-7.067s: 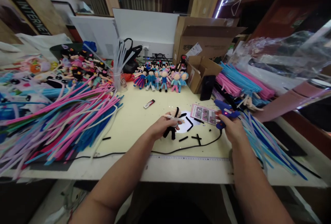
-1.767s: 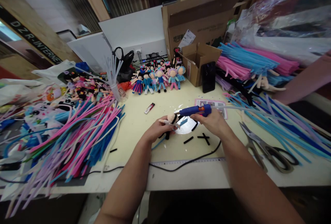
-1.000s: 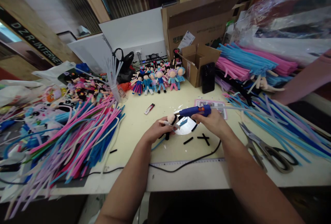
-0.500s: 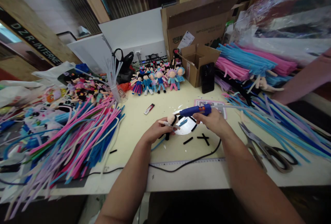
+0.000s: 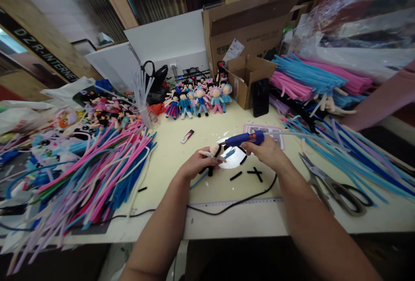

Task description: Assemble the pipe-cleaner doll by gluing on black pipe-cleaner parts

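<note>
Left hand (image 5: pixel 194 166) pinches the small doll (image 5: pixel 214 150) at table (image 5: pixel 175 151) centre; right hand (image 5: pixel 267 151) grips the glue gun (image 5: pixel 243 139), nozzle at the doll's head. Risks: hot glue on the left fingertips, drips onto the table, cord (image 5: pixel 227 205) snagging and jerking the nozzle.

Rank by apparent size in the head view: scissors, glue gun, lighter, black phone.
1. scissors, though nearest the camera
2. glue gun, in the right hand
3. black phone, farther back, so unsure against the gun
4. lighter
</note>
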Motion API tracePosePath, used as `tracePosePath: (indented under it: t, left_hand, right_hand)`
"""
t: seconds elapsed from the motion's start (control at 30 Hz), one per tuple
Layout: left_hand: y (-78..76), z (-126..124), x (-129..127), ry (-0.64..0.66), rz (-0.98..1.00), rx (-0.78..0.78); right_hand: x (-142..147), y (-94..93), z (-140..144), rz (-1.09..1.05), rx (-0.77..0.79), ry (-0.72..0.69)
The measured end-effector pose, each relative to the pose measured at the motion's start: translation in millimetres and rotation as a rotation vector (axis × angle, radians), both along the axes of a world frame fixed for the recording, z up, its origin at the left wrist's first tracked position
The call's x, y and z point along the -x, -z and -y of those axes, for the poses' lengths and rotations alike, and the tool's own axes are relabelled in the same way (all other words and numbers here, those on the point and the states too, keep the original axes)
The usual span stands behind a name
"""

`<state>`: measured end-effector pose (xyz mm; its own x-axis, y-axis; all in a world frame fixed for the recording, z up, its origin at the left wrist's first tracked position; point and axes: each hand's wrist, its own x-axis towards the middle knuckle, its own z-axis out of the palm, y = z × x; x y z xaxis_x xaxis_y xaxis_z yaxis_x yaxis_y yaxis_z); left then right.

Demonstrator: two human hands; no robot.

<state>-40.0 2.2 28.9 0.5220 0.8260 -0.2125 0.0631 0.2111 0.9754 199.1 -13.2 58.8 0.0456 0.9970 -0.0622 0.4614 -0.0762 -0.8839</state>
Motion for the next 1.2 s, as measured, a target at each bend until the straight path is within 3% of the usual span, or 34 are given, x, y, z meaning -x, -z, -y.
tracePosePath:
  t: [0.2,0.53,0.63,0.87,1.2]
  left_hand:
    - [2.3,-1,0,-0.076,0.063,0.056]
    - [-1.4,-3,-3,-0.178,0.145,0.144]
    - [-2.9,-3,-4,-0.189,0.172,0.136]
    - [-4.8,0,-7,-0.191,0.225,0.151]
    - [2.0,-2,-6,-0.159,0.268,0.153]
  right_hand:
    - [1,2.3,-1,-0.05,-0.067,0.067]
    - [-16,32.8,-16,-0.04,-0.16,0.145]
    - [-27,36.7,-13,0.055,-0.176,0.199]
    - [-48,45.8,-5,0.434,-0.003,0.364]
    - [-52,60.9,12,0.586,0.006,0.332]
